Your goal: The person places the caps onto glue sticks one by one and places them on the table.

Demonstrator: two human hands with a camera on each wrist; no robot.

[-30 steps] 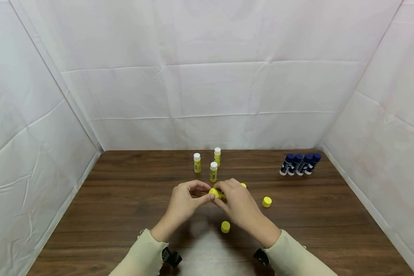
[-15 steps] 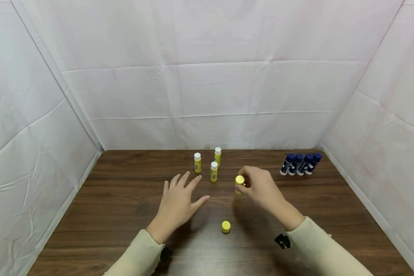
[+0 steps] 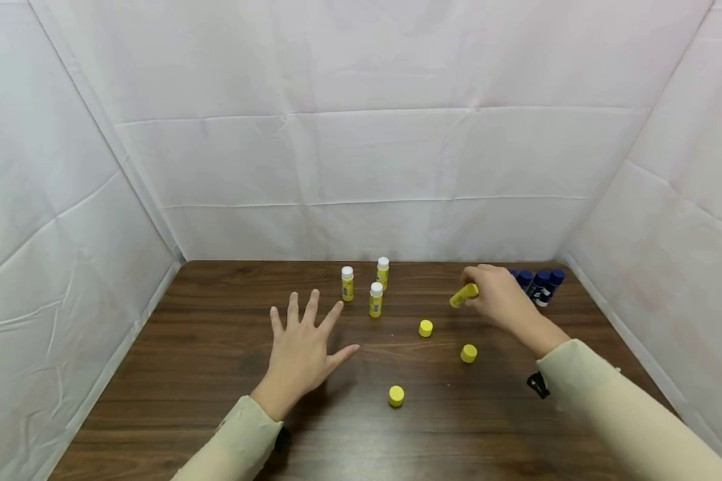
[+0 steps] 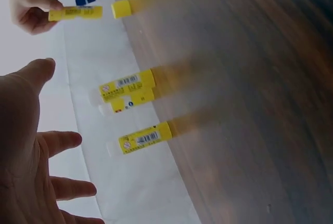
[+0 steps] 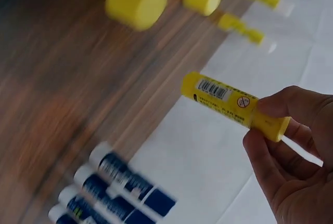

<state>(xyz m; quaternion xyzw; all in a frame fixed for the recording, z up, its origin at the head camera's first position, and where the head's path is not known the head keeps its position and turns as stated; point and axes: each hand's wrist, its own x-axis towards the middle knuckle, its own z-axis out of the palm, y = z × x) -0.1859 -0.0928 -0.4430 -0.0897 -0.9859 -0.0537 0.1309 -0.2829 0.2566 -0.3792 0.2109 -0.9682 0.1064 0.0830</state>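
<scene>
My right hand (image 3: pixel 502 300) pinches a yellow glue stick (image 3: pixel 463 295) by its yellow-capped end, thumb and fingers around the cap (image 5: pixel 269 125). The glue stick is tilted above the table's back right, its base pointing left. My left hand (image 3: pixel 301 354) is held over the left-middle of the table, fingers spread and holding nothing. Beyond its fingertips, three yellow glue sticks with white tops stand upright: one at the left (image 3: pixel 347 286), one in front (image 3: pixel 376 300) and one behind (image 3: pixel 383 274). In the left wrist view, the held glue stick (image 4: pixel 75 13) lies nearly level.
Three loose yellow caps lie on the dark wood table (image 3: pixel 216 374): one near the middle (image 3: pixel 425 328), one farther right (image 3: pixel 468 353) and one nearer me (image 3: pixel 396 395). Several dark blue glue sticks (image 3: pixel 540 288) stand in a row at the back right, partly behind my right hand.
Both hands were on the yellow glue stick. My left hand has let go and drawn left with fingers spread; my right hand has carried the glue stick right, toward the blue ones, and tilted it.
</scene>
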